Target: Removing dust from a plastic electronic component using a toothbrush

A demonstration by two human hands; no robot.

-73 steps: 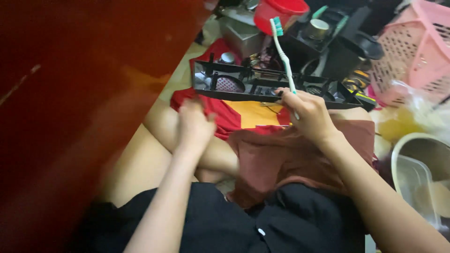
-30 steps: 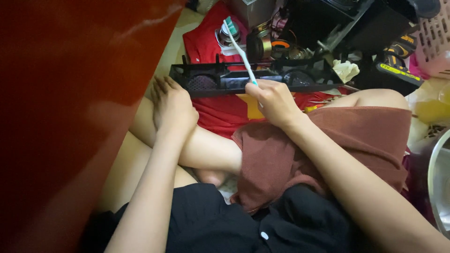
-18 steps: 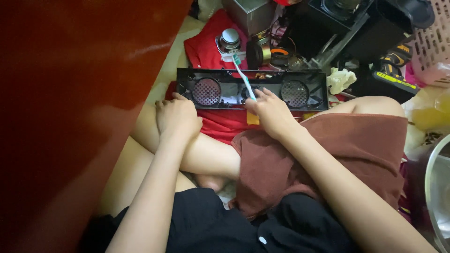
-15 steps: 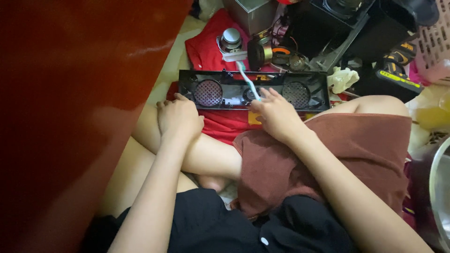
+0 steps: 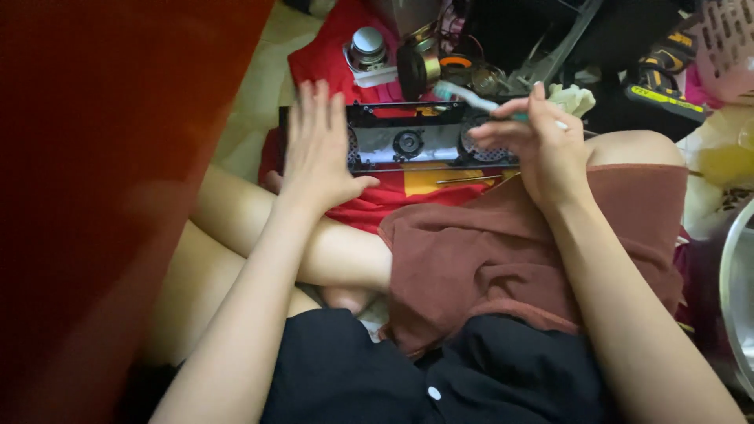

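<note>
A black speaker panel (image 5: pixel 408 137) with round grilles lies on a red cloth (image 5: pixel 369 206) in front of my crossed legs. My left hand (image 5: pixel 318 153) rests flat on the panel's left end, fingers spread. My right hand (image 5: pixel 534 145) hovers over the panel's right end and grips a toothbrush (image 5: pixel 463 94) with a white and teal handle, its head pointing left above the panel's top edge.
A dark red wooden surface (image 5: pixel 110 173) fills the left side. Beyond the panel lie a round metal speaker part (image 5: pixel 367 47), black casings and tools (image 5: pixel 667 74). A pink basket (image 5: pixel 726 43) stands at the far right, and a metal bowl rim (image 5: pixel 734 298) curves at right.
My left hand has opened from a fist on my knee and moved forward onto the panel's left end. The toothbrush has tilted from upright to nearly level, pointing left.
</note>
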